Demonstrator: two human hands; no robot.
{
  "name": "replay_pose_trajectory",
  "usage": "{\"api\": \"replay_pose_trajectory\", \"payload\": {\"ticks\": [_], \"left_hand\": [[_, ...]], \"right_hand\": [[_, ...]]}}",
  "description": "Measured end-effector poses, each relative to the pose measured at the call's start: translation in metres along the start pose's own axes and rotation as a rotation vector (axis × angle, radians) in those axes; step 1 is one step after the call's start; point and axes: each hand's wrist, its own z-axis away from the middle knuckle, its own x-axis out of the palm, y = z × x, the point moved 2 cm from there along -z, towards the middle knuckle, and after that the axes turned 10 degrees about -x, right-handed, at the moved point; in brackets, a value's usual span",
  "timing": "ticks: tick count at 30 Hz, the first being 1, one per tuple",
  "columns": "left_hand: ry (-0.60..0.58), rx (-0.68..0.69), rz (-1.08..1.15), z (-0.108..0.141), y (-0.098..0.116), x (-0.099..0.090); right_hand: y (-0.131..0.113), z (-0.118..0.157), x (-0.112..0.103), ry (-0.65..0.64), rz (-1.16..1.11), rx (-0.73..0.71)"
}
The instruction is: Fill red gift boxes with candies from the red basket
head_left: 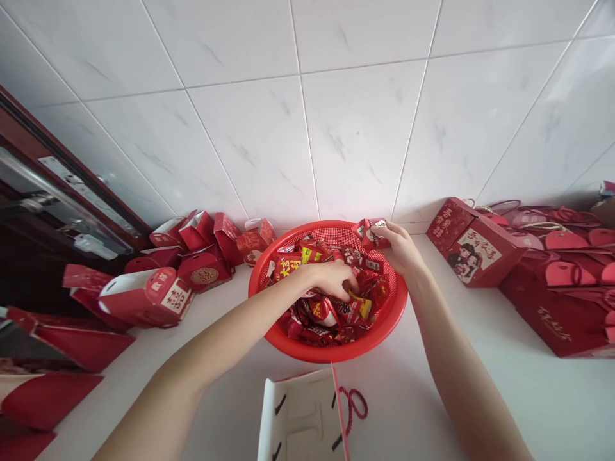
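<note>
A round red plastic basket [331, 354] holds a heap of red and yellow wrapped candies [324, 314]. My left hand [336, 280] reaches into the heap with its fingers curled down among the wrappers; what they grip there is hidden. At the basket's back right rim, my right hand [401, 246] pinches a red candy packet [369, 234] with white print. In front of the basket, near the bottom edge, stands an open white-lined box [303, 422], its inside facing up. A dark red cord [353, 410] loops out at its right side.
Several open red gift boxes [204, 269] line the left of the white counter [398, 397], beside a dark door frame [72, 173]. On the right are a closed red box [473, 246] with a cartoon couple and more red boxes [552, 307] with cords. A tiled wall [355, 141] rises behind.
</note>
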Motion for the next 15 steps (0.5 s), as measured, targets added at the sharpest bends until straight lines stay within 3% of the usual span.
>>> {"api": "replay_pose_trajectory", "payload": {"ticks": [6, 10, 15], "left_hand": [[0.009, -0.001, 0.003, -0.002, -0.001, 0.001], [0.034, 0.021, 0.137, 0.0, -0.011, -0.004], [0.151, 0.017, 0.309, 0.006, -0.021, -0.015]], "right_hand": [[-0.001, 0.001, 0.001, 0.008, 0.003, -0.001], [-0.001, 0.001, 0.001, 0.017, 0.013, -0.008], [-0.002, 0.002, 0.001, 0.018, 0.007, -0.027]]}}
